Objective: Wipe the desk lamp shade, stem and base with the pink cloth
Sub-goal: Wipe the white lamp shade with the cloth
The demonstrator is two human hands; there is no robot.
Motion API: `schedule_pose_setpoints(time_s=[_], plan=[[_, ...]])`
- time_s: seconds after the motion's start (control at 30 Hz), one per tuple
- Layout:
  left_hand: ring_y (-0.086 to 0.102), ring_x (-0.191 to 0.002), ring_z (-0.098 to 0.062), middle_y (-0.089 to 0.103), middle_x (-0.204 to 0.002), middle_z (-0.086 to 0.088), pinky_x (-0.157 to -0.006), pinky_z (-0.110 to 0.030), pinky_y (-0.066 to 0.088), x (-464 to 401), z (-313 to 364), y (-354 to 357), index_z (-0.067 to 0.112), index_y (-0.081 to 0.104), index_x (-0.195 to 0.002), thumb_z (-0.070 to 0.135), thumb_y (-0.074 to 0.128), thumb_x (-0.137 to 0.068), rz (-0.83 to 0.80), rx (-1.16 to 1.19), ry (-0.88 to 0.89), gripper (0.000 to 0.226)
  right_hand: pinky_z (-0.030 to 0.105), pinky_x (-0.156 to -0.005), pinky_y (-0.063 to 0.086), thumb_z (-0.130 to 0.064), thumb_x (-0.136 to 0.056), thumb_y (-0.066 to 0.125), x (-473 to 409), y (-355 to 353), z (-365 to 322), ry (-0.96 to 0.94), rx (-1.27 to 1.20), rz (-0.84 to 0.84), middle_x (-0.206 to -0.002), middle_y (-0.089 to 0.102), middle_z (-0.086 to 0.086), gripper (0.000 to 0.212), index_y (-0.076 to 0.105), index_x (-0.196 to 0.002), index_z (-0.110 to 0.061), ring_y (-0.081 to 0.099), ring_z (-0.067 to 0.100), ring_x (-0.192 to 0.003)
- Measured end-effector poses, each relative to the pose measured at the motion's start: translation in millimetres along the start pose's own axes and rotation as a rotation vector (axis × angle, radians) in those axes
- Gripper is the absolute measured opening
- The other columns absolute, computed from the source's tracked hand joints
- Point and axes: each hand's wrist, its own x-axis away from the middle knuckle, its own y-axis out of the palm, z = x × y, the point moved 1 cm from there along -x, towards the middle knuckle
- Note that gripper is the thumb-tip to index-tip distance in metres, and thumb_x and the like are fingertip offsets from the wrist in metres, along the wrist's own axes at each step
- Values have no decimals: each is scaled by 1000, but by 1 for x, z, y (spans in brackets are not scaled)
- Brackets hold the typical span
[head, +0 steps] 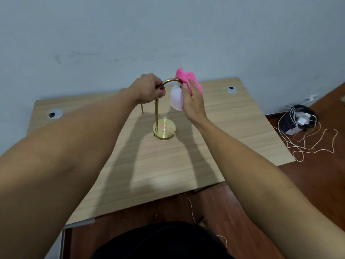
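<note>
One desk lamp [164,130], left hand [149,87] fingers clenched round stem [156,113], right hand [193,101] seemingly pressing one pink cloth [184,76] against shade [176,99]

A plain home or small office room: a wood-grain table [214,128] with cable grommets [231,89] stands against a bare scuffed wall [168,34]; at 3 o'clock, a waste basket [295,120] and loose cord [317,144] lie on the wooden floor [317,174].

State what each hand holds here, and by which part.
Left hand grips the lamp's gold stem at its curved top. Right hand presses the pink cloth against the white shade.
</note>
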Motion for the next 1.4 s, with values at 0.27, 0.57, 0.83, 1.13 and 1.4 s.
schedule_pose_setpoints(time_s=[0.27, 0.57, 0.83, 1.13, 1.4], plan=[[71, -97, -24, 77, -95, -3, -91, -37, 55, 1, -2, 0, 15, 77, -97, 21, 70, -93, 11, 19, 2, 10, 43, -50, 53, -44, -96, 40, -2, -11, 6, 601, -403, 142, -76, 67, 21, 42, 69, -112, -19, 70, 48, -68], [72, -96, -24, 77, -95, -4, -92, -40, 56, 1, -1, 2, 15, 77, -97, 22, 70, -92, 8, 14, 0, 11, 27, -60, 54, -42, -106, 44, -7, 7, 4, 453, -331, 196, -109, 69, 9, 33, 68, -116, -22, 66, 27, -85], [72, -96, -24, 78, -96, -3, -92, -42, 56, 0, -1, 1, 15, 77, -98, 23, 70, -93, 7, 15, -7, 13, 45, -113, 44, -48, -108, 39, -10, 24, -6, 182, -150, 121, -132, 67, 8, 44, 68, -126, -20, 58, 26, -128], [70, -98, -24, 77, -98, -4, -93, -41, 55, 1, 0, 1, 15, 77, -100, 23, 69, -93, 6, 11, -21, 13, 55, -78, 62, -60, -94, 35, 7, 15, 6, 471, -310, 317, -124, 71, 16, 57, 67, -128, -27, 71, 42, -97], [71, -99, -24, 77, -97, -4, -94, -43, 56, 2, 1, 0, 16, 77, -98, 22, 69, -92, -8, 11, -28, 11, 47, -107, 51, -54, -101, 32, 35, 28, 19, 368, -265, 301, -144, 61, 10, 64, 48, -152, -19, 61, 36, -129]])
